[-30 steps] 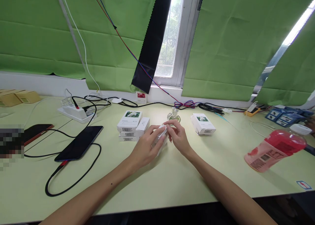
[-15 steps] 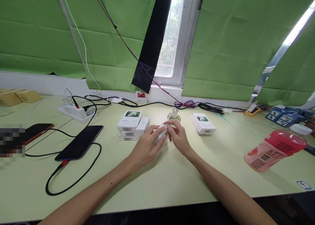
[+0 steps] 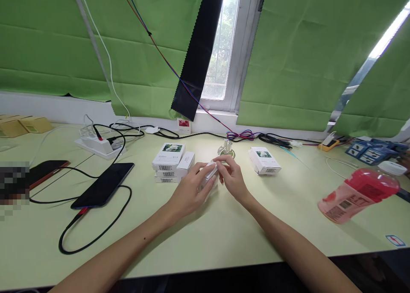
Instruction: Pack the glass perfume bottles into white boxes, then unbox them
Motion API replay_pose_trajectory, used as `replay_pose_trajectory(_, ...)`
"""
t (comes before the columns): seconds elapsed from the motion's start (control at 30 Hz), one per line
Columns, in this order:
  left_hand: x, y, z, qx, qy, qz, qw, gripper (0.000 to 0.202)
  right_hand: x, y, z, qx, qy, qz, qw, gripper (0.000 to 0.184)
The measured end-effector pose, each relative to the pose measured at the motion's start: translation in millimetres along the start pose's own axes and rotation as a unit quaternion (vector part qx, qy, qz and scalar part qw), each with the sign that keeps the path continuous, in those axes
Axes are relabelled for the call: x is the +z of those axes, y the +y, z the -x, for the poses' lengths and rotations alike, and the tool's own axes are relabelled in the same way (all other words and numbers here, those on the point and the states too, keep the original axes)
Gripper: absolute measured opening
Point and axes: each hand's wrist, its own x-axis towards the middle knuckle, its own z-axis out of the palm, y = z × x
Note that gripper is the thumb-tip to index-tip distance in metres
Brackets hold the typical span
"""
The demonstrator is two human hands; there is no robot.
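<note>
"Where's the small white box (image 3: 210, 172)?"

"Between the left hand (image 3: 194, 184) and right hand (image 3: 231, 175), right of the stacked boxes (image 3: 168, 158); resting or lifted, I can't quite tell."

"And the grip?"

"The left curls half-open round its sides; the right's bent fingertips pinch its far end. Steady left, light right: thin card probably dents easily."

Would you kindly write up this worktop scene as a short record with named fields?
Left hand: gripping a white box, partly hidden by the fingers
Right hand: fingers at the box's far end
Left of hands: stacked white cartons; smartphone
Right of hands: flower-print carton; pink-labelled bottle
Beyond hands: clear glass bottles
</note>
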Motion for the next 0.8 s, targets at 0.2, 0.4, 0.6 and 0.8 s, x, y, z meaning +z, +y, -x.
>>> replay_pose_trajectory(0.2,0.1,-0.1,0.8,0.002,0.000,0.001,1.000,0.033,-0.2,1.4,0.0,-0.003,0.004,0.009,1.000,0.025)
replay_pose_trajectory(0.4,-1.0,-0.2,-0.1,0.005,-0.006,-0.003,1.000,0.034,-0.3,1.6,-0.1,-0.006,0.002,0.006,1.000,0.023)
replay_pose_trajectory(0.6,-2.3,0.8,-1.0,0.012,-0.008,-0.017,1.000,0.036,-0.1,0.4,0.2,-0.004,0.005,0.008,1.000,0.023)
replay_pose_trajectory(0.8,-3.1,2.2,-0.9,0.013,-0.009,-0.022,1.000,0.037,0.3,-0.8,0.1,0.000,0.004,0.009,1.000,0.023)
